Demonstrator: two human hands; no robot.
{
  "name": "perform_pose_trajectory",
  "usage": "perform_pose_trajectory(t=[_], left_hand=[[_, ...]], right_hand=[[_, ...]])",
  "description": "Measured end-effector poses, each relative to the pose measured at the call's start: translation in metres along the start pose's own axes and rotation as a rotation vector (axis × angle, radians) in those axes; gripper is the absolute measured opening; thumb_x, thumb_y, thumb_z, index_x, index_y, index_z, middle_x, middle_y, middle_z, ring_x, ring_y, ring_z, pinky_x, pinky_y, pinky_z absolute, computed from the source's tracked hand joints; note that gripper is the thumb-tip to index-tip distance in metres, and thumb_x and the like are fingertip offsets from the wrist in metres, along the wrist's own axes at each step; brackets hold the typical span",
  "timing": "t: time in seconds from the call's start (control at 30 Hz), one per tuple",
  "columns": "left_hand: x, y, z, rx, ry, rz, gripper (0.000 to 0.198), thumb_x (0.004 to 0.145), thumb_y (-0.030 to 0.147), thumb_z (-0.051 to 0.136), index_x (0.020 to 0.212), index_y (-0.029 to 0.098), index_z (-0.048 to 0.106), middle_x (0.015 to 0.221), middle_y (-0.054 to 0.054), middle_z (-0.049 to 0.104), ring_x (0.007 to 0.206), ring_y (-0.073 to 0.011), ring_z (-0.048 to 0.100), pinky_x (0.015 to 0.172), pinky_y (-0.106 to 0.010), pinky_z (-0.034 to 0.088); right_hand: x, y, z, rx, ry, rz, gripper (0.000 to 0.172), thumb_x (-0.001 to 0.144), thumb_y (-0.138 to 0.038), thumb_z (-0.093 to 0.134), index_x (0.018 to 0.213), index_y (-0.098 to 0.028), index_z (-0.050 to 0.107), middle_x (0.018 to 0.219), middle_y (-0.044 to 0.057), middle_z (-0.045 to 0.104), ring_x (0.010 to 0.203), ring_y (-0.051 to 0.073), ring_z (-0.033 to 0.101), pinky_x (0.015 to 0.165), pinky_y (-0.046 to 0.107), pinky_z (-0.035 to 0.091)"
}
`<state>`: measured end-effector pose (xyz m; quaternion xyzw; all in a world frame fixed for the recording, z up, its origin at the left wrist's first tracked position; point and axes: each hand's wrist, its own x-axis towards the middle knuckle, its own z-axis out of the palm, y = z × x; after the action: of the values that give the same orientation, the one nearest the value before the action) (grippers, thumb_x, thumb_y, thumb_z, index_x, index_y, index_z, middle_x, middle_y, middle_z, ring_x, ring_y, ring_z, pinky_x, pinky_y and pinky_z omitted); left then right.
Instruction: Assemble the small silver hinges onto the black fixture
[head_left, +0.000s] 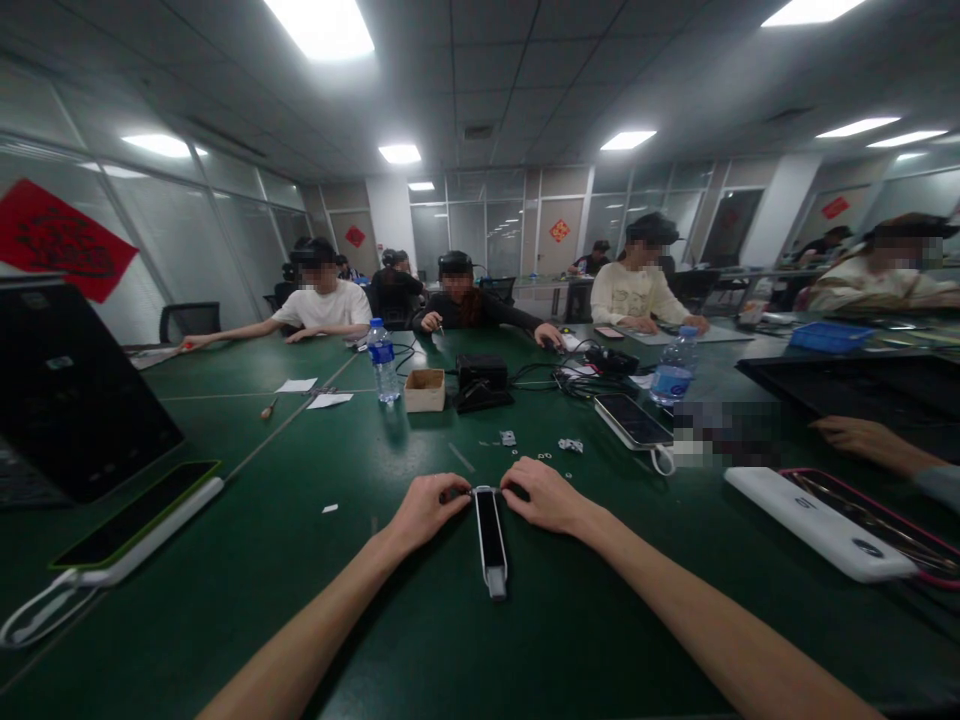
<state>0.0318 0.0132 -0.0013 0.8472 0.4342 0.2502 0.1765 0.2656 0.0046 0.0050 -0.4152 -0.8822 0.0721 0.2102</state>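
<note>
A narrow black strip-like device with a pale rim and a grey block at its near end lies lengthwise on the green table in front of me. My left hand is at its far left corner, thumb and fingers closed in a pinch. At the far right corner my right hand mirrors it, fingers curled and pinched. Both sets of fingertips meet or nearly meet the device's edge; anything small between them is hidden. Just beyond the hands are crumpled silvery-white scraps and several tiny pale rings.
Farther out stand a small open box, a black device and water bottles. Phones and a white power bank lie right; another phone and a black monitor-like panel are left. A co-worker's hand rests at the right.
</note>
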Motion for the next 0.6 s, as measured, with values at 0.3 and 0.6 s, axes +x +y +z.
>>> perform_pose_trajectory(t=[0.3, 0.6], left_hand=[[0.000, 0.003, -0.002, 0.031, -0.012, -0.018, 0.018, 0.083, 0.029, 0.057, 0.093, 0.020, 0.068, 0.083, 0.001, 0.070, 0.069, -0.0140, 0.060, 0.065, -0.023, 0.044], [-0.001, 0.007, -0.003, -0.006, -0.005, -0.042, 0.018, 0.081, 0.030, 0.056, 0.091, 0.019, 0.067, 0.079, 0.000, 0.067, 0.067, -0.0141, 0.059, 0.065, -0.024, 0.045]], right_hand=[[0.001, 0.016, -0.001, -0.087, 0.047, 0.103, 0.021, 0.089, -0.026, 0.046, 0.091, -0.016, 0.064, 0.091, 0.007, 0.064, 0.085, 0.018, 0.056, 0.079, 0.032, 0.043], [0.003, 0.035, 0.004, -0.150, 0.073, 0.307, 0.030, 0.089, -0.028, 0.046, 0.113, -0.015, 0.059, 0.111, 0.012, 0.059, 0.101, 0.023, 0.052, 0.087, 0.034, 0.042]])
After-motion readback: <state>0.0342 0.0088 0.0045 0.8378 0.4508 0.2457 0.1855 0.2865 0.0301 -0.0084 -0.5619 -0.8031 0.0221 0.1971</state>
